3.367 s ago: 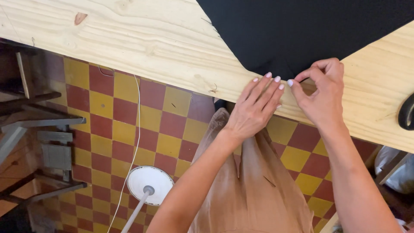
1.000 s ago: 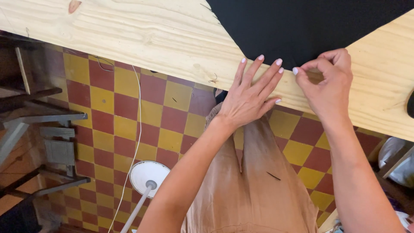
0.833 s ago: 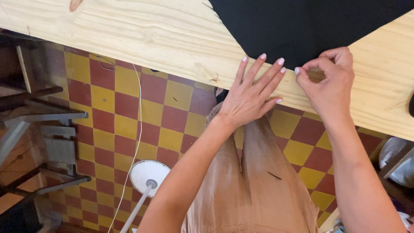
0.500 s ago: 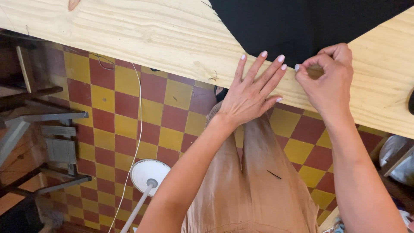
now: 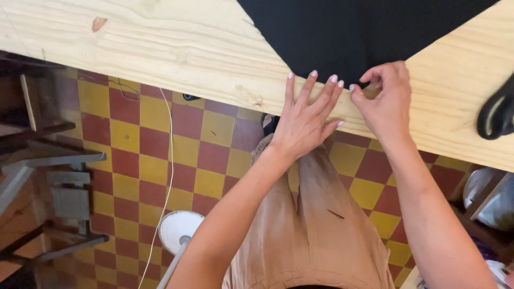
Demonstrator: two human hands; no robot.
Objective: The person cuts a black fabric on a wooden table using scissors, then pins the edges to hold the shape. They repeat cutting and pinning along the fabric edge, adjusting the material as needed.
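Observation:
A black fabric sheet (image 5: 348,32) lies on a pale wooden table (image 5: 176,48), one corner pointing toward me near the table's front edge. My left hand (image 5: 308,115) rests flat with fingers spread, fingertips on that corner. My right hand (image 5: 383,99) is just to its right, thumb and fingers pinched together on the corner's edge; whether something small is in the pinch is hidden.
Black scissor handles (image 5: 498,112) lie at the table's right edge. Below the table are a red and yellow checkered floor (image 5: 150,144), a white cable (image 5: 168,160), a white round lamp base (image 5: 179,230), and dark wooden furniture (image 5: 37,176) at left.
Over the last seconds my left hand opened from curled to flat and spread on the fabric corner. My right hand stays pinched at the corner, shifting only slightly.

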